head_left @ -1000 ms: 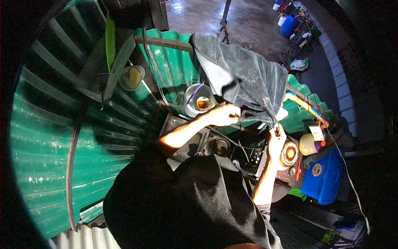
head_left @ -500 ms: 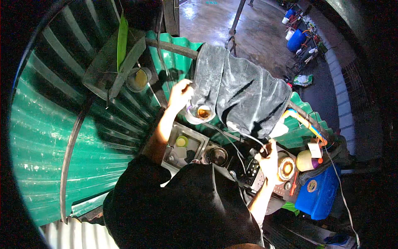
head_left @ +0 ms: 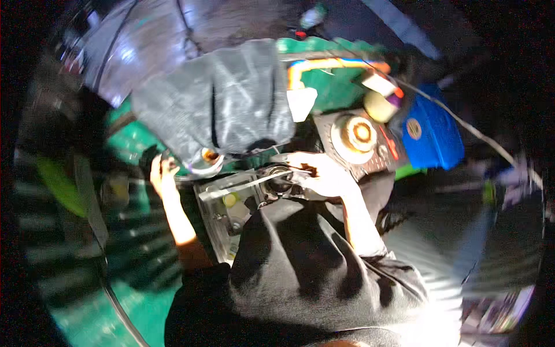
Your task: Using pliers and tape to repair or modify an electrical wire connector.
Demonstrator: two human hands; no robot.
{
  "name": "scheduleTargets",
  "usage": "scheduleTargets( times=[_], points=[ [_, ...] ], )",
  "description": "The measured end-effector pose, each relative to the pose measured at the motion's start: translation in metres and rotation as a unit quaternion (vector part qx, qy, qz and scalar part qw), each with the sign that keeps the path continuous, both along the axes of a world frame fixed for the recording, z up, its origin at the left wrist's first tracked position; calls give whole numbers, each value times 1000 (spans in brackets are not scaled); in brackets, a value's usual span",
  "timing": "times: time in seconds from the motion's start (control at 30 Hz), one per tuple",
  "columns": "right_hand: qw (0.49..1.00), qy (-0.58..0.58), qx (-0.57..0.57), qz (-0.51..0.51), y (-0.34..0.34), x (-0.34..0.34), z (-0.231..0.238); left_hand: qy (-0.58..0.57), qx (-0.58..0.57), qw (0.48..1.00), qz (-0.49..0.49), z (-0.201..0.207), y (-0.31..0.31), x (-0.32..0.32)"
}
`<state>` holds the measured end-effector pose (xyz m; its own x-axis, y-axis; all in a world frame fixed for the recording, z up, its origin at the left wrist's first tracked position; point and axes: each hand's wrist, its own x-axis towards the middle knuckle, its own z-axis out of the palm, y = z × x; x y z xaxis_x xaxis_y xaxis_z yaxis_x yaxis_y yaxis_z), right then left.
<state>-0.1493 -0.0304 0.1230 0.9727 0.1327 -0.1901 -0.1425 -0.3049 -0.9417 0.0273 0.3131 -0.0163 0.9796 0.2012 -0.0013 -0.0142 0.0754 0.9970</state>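
My left hand (head_left: 165,173) is raised at the left of the counter, its fingers curled in beside a dark object (head_left: 150,157); what they hold cannot be made out. Just to its right is a pale, see-through vessel (head_left: 202,169) with brown stuff in it, next to the hanging grey cloth (head_left: 214,104). My right hand (head_left: 326,174) is closed on a long thin pale utensil (head_left: 245,184), which reaches left over a round dark pot (head_left: 280,180) and the metal sink (head_left: 211,217). Motion blur hides the utensil's exact kind.
Right of the cloth are a perforated metal tray (head_left: 329,136), a round white container (head_left: 350,144), a cream bottle with a purple cap (head_left: 378,107) and a blue bin (head_left: 430,133). A pale cable (head_left: 457,118) crosses above the bin. Green corrugated sheeting (head_left: 139,306) stands at the left.
The view has swung right, so the scene sits further left. My right hand has come inward from beside the white container, bringing the utensil over the pot and sink. My left hand stays near the vessel.
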Motion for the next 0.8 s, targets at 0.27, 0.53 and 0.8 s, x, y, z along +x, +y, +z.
scheduleTargets(
  times=[0.27,0.53,0.8],
  points=[
    [990,-14,39,-131,-18,-41,-42,14,-2,988,-156,13,-61,23],
    [961,-96,67,-251,-8,-62,-92,60,29,983,-173,46,-112,-13],
    [990,-5,-90,-113,-19,-72,-97,-92,177,849,-489,-21,-187,-60]
  ],
)
